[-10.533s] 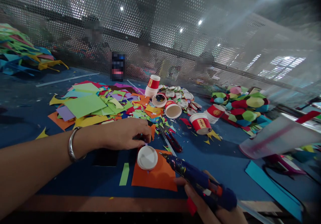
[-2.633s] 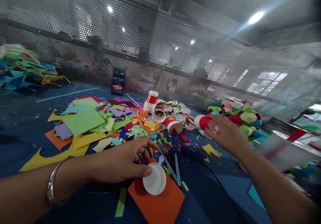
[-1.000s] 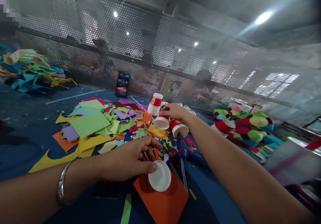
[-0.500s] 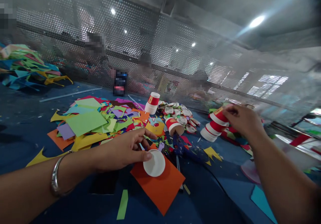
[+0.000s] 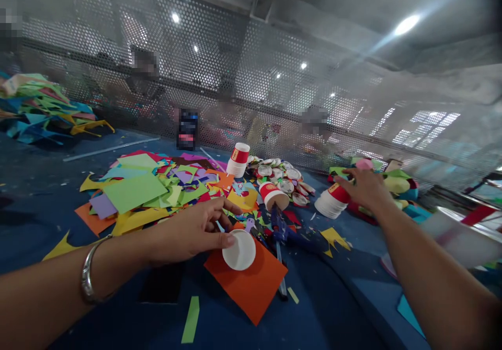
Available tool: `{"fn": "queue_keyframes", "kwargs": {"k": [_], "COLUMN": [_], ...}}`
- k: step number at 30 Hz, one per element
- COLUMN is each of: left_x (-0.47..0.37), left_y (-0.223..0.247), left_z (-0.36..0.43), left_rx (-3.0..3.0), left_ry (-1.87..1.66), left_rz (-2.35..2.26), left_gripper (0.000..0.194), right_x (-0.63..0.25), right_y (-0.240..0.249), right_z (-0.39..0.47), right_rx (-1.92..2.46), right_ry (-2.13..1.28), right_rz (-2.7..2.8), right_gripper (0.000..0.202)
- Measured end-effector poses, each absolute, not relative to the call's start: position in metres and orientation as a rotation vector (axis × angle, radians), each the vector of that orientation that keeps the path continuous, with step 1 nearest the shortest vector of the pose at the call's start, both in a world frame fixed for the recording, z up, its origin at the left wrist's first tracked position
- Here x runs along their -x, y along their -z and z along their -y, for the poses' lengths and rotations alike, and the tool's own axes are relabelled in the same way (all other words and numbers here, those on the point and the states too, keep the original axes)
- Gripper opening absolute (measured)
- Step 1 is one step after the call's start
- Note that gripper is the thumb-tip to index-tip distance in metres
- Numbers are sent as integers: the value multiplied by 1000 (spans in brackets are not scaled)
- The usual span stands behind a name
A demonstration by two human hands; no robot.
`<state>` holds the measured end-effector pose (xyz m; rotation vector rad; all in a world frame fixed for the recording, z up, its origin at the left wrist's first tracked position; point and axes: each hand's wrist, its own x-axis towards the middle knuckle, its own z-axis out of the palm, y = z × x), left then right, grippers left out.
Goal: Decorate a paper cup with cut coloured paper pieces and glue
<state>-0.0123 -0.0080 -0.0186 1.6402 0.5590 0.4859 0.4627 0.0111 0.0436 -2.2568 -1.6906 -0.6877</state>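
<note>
My left hand [image 5: 212, 224] holds a small white round piece [image 5: 239, 250] at its upper left edge, thumb on top, over an orange paper square [image 5: 254, 292]. On the right, my right hand [image 5: 364, 188] is at the top of a leaning stack of red and white paper cups [image 5: 331, 201], its fingertips on or beside the upper cup. A dark blue glue gun [image 5: 280, 229] lies right of the orange paper, its tip by a cup lying on its side [image 5: 272, 195]. Another cup stack [image 5: 238, 160] stands farther back.
Coloured paper pieces [image 5: 135, 188] pile up at the centre left. Small round pieces [image 5: 278, 175] are heaped behind the lying cup. A phone [image 5: 187, 129] leans on the perforated screen. Paper scraps lie at the far left, and a translucent container [image 5: 451, 235] stands at the right.
My right hand has moved slightly left and down. The right cup stack is shorter and no longer spread out. The white round piece has shifted slightly up with my left hand.
</note>
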Motion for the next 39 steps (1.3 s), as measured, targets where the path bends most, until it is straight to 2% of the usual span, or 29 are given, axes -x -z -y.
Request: {"fn": "queue_keyframes", "kwargs": {"k": [5, 10, 16, 18, 20, 23, 27, 32, 39], "left_x": [14, 15, 13, 12, 12, 11, 10, 10, 8], "left_y": [18, 17, 12, 10, 9, 9, 10, 11, 11], "left_z": [8, 8, 10, 11, 10, 10, 11, 12, 18], "left_rx": [-1659, -1687, -1640, -1609, -1592, -1563, -1525, -1567, -1591], "left_ry": [-499, -519, -565, -594, -624, -629, -575, -465, -424], "left_rz": [-564, -550, -588, -635, -679, -696, -655, -618, -523], "left_gripper": [56, 55, 53, 55, 56, 55, 57, 49, 53], "right_x": [-440, -365, -256, -240, -235, -237, -239, -238, -230], "right_y": [-20, -24, -29, -26, -22, -14, -9, -8, -3], "right_z": [-13, 6, 53, 64, 69, 70, 70, 71, 72], "right_rx": [2246, 1932, 1585, 1480, 1440, 1380, 1341, 1342, 1327], "right_ry": [600, 505, -159, -558, -802, -997, -1050, -1006, -1041], "right_rz": [1696, 1770, 2225, 2208, 2139, 2058, 2025, 1931, 1856], "right_gripper": [34, 35, 38, 35, 34, 32, 29, 29, 32]}}
